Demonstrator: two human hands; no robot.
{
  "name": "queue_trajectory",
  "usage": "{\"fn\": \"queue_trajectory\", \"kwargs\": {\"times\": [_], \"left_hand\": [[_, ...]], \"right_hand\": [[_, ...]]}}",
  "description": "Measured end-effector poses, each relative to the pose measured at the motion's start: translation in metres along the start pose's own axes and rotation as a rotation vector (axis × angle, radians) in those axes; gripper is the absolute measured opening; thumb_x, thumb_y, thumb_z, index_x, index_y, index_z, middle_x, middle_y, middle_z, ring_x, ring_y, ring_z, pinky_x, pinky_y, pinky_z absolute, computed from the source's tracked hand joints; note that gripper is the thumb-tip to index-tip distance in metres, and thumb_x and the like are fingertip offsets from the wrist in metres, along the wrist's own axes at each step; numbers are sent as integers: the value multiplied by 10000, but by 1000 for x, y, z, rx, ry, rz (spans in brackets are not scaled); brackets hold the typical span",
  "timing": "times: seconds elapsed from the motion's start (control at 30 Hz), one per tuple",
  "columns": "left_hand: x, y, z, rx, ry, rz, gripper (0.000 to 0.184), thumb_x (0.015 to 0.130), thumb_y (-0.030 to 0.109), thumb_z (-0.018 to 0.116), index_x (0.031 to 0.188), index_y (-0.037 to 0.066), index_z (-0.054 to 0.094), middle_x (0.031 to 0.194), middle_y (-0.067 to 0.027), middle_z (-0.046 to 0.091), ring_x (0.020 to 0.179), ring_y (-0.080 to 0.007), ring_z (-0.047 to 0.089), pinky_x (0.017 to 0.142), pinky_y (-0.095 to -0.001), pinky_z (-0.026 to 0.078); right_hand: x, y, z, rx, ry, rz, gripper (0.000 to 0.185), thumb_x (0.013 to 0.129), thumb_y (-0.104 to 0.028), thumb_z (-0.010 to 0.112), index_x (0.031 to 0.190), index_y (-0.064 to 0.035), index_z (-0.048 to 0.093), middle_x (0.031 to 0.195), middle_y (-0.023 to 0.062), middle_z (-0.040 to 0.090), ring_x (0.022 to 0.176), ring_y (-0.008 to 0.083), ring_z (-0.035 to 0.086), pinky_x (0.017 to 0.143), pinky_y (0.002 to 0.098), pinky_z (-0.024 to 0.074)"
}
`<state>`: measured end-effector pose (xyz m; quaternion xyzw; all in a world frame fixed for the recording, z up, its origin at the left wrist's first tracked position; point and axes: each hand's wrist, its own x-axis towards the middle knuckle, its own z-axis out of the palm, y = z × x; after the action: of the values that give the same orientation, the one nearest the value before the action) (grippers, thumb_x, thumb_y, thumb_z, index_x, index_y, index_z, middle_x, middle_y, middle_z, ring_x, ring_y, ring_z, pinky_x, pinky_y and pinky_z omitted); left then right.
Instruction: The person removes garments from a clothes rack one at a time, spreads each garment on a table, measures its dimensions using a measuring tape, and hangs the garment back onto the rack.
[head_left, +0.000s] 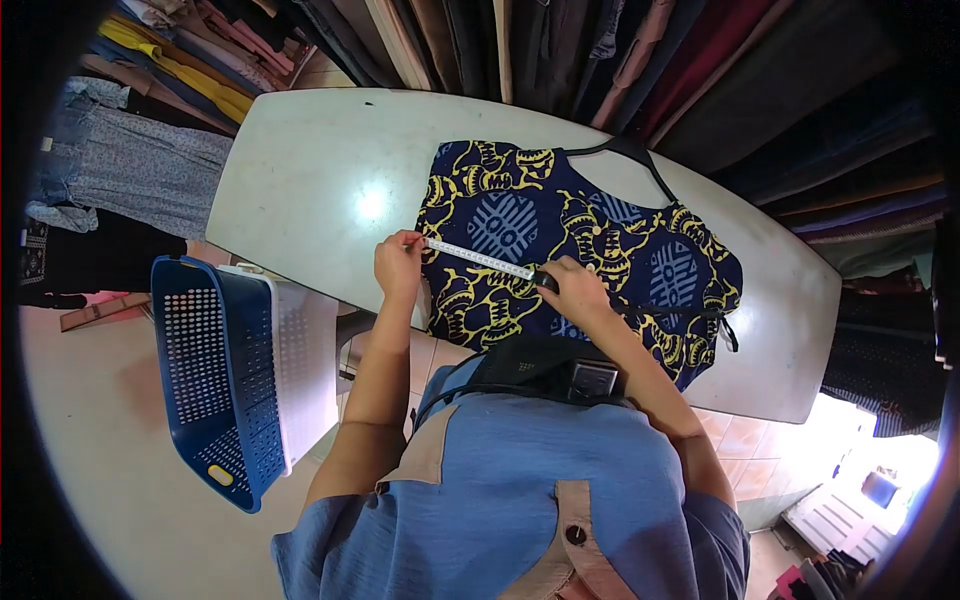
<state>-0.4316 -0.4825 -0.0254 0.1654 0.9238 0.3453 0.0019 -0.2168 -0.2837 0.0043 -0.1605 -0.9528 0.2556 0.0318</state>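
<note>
A navy garment with yellow and light-blue patterns (545, 215) lies spread on the white table. Across it runs a white tape measure (478, 259), pulled out in a straight line. My left hand (399, 266) pinches the tape's free end at the garment's left edge. Closed around the dark tape case (546, 281), my right hand (578, 292) rests over the middle of the garment. A black strap or hanger (630, 150) shows at the garment's neckline.
The white table (310, 180) has a rounded outline. Blue and white plastic baskets (215, 390) stand at its left. Hanging clothes (480, 50) line the far side, with more garments (140, 150) at left. A bag with a black strap (530, 365) is against my body.
</note>
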Motion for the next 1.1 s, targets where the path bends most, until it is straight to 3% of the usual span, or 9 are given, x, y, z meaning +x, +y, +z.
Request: {"fn": "queue_trajectory", "kwargs": {"times": [0.2,0.27,0.3,0.47,0.7,0.77,0.87,1.1], "left_hand": [[-11,-3,8,148,195,93,69,742,164,708,800,134,687,815,-19,625,773,-245,562,648,-362,465],[-10,-13,9,202,257,304,73,756,185,699,819,149,692,837,5,618,804,-222,554,692,-361,449],[-11,-16,8,202,256,305,73,756,185,699,819,149,692,837,5,618,804,-222,554,692,-361,449],[-22,-21,1,451,279,536,214,789,249,652,985,171,689,1011,16,623,948,-206,538,838,-396,384],[-28,-32,3,465,212,534,299,803,249,626,1079,139,659,1110,4,595,978,-220,530,882,-402,369],[-27,-35,4,427,143,487,300,814,277,610,1086,158,652,1160,-6,565,1043,-241,499,933,-462,344],[-26,-37,3,393,165,533,306,820,268,602,1100,152,643,1170,-19,555,1086,-264,487,937,-482,347],[-26,-38,3,336,142,572,290,832,174,575,1110,121,637,1159,-62,557,1106,-300,482,928,-449,372]], "right_hand": [[9,-1,2,-44,-68,23,250,763,-231,664,970,-100,615,898,102,586,781,305,630,688,408,525],[10,-1,4,-40,-76,37,245,765,-231,663,964,-98,614,898,105,585,781,310,629,691,407,524],[11,-1,6,-33,-76,38,245,764,-228,663,965,-99,612,898,107,585,780,314,629,694,405,523],[14,4,13,-31,-41,15,250,758,-220,665,972,-104,608,895,114,584,783,316,631,694,402,525],[18,1,12,-14,-77,31,259,763,-224,664,985,-105,602,918,108,581,795,308,634,690,397,528],[18,2,12,-21,-73,24,261,765,-225,664,988,-106,600,922,104,582,795,306,634,688,398,528],[17,2,10,-30,-90,15,260,768,-225,665,991,-107,600,931,97,578,800,301,634,686,399,529],[-5,16,-3,-61,-67,114,274,756,-232,682,1008,-145,618,937,75,574,804,290,632,691,399,529]]}}
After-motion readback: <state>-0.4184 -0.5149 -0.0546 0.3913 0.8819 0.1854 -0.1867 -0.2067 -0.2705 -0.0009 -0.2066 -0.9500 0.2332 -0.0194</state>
